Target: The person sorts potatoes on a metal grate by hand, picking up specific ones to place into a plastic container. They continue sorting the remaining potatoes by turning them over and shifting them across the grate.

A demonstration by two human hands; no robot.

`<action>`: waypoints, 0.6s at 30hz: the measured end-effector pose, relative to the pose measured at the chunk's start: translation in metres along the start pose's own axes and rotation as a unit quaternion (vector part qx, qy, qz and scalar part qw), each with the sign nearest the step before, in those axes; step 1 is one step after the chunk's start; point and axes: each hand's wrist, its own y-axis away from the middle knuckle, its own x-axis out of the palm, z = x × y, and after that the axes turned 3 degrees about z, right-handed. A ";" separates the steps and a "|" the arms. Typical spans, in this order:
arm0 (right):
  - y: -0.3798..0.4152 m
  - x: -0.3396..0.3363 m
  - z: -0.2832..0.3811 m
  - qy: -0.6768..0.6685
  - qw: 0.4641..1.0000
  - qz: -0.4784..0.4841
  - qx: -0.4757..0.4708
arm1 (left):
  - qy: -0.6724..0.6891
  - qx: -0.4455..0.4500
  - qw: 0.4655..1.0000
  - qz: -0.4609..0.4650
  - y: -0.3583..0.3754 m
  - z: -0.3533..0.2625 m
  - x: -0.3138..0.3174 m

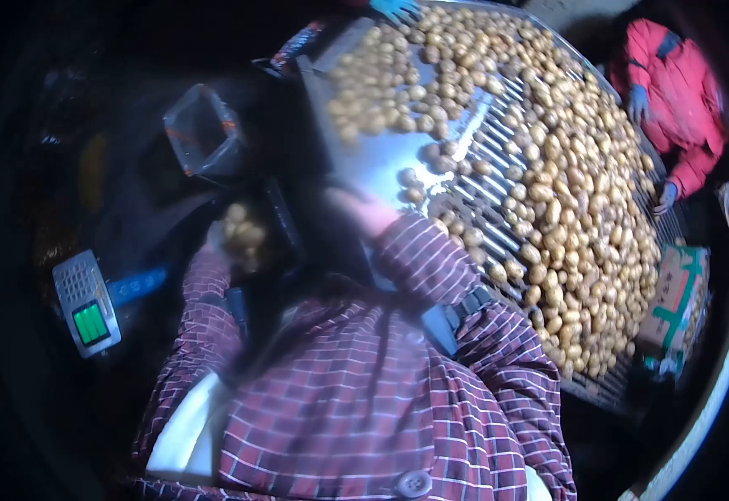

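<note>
Many potatoes cover a large metal table with slatted bars. My right hand, blurred by motion, is at the table's near left edge, beside its bare shiny surface; its fingers are smeared. On the left, my left hand is beside a cluster of potatoes in a dark area, perhaps a container. Its fingers are too dim to make out.
An open clear container stands at the upper left. A scale with a green display is at far left. A co-worker in red stands at the right, near a printed carton. Another person's gloved hand reaches in at the top.
</note>
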 end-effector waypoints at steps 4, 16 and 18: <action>0.085 -0.092 -0.021 0.050 0.967 -0.245 -0.053 | -0.183 0.110 0.974 -0.077 0.019 -0.020 0.059; 0.294 -0.013 -0.153 0.333 0.756 -0.563 0.034 | -0.755 0.447 0.336 0.342 0.165 0.024 0.406; 0.305 -0.009 -0.148 0.309 0.744 -0.591 0.051 | -0.759 0.436 0.338 0.347 0.156 0.031 0.425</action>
